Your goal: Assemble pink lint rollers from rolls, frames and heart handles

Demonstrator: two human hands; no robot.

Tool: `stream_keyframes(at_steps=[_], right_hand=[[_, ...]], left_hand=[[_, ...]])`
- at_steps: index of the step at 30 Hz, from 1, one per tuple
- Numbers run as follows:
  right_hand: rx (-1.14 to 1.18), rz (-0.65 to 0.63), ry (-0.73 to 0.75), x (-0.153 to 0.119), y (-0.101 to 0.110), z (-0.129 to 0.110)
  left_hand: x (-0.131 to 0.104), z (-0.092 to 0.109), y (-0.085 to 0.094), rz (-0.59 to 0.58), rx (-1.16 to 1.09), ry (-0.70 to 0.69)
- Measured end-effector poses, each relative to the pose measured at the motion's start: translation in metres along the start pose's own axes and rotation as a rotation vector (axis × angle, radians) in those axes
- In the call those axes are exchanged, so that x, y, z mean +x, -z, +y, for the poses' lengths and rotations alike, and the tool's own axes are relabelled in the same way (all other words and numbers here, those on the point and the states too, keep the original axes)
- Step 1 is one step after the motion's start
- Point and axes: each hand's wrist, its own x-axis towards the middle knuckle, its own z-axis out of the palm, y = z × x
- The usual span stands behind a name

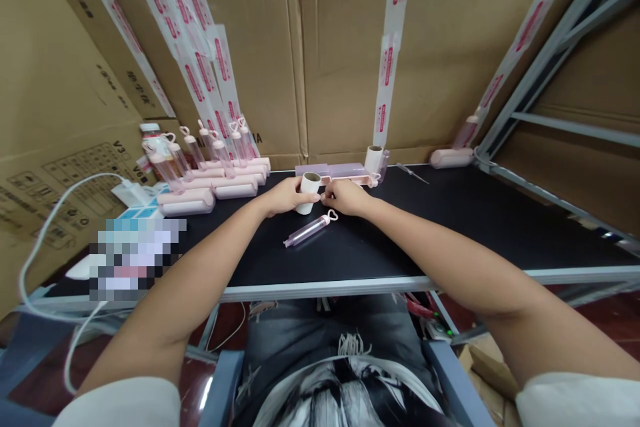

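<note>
A white hollow roll (310, 187) is gripped in my left hand (286, 196), its open end facing up. Close to its right side, my right hand (346, 197) has its fingers pinched together; whatever they hold is too small to make out. On the black table just in front of both hands lies a clear pinkish tube (309, 231) with a heart-shaped loop at its right end. Behind the hands are a long pink holder (353, 181) and pale purple blocks (346, 169). A second white roll (373, 159) stands to their right.
Several pink holders (186, 201) with upright clear tubes stand at the left, near a bottle (156, 140) and a white cable (43, 227). Another pink holder (451, 158) is at the back right, with a thin tool (413, 173) left of it. Cardboard (345, 67) walls the back.
</note>
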Motion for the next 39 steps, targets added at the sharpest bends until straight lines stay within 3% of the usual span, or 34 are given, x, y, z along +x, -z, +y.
stream_keyframes(at_steps=[8, 17, 21, 24, 29, 33, 39], right_hand=[[-0.007, 0.018, 0.008, -0.003, 0.003, -0.006], [0.085, 0.143, 0.009, -0.005, 0.006, -0.012], [0.076, 0.082, 0.110, -0.006, -0.001, -0.019], [0.061, 0.047, 0.099, -0.005, -0.003, -0.019], [0.077, 0.056, 0.064, -0.005, 0.009, -0.013], [0.085, 0.070, 0.125, -0.013, 0.015, -0.020], [-0.085, -0.003, 0.145, -0.021, 0.000, -0.039]], left_hand=[[-0.001, 0.001, 0.001, -0.023, 0.020, -0.020], [0.002, -0.004, 0.003, -0.052, 0.040, -0.068], [0.004, -0.007, 0.004, -0.037, 0.062, -0.073], [0.003, -0.006, 0.003, -0.034, 0.079, -0.074], [-0.001, 0.000, 0.002, -0.004, 0.076, -0.057], [-0.002, 0.002, 0.002, -0.003, 0.060, -0.038], [0.001, -0.003, 0.008, 0.038, 0.072, -0.067]])
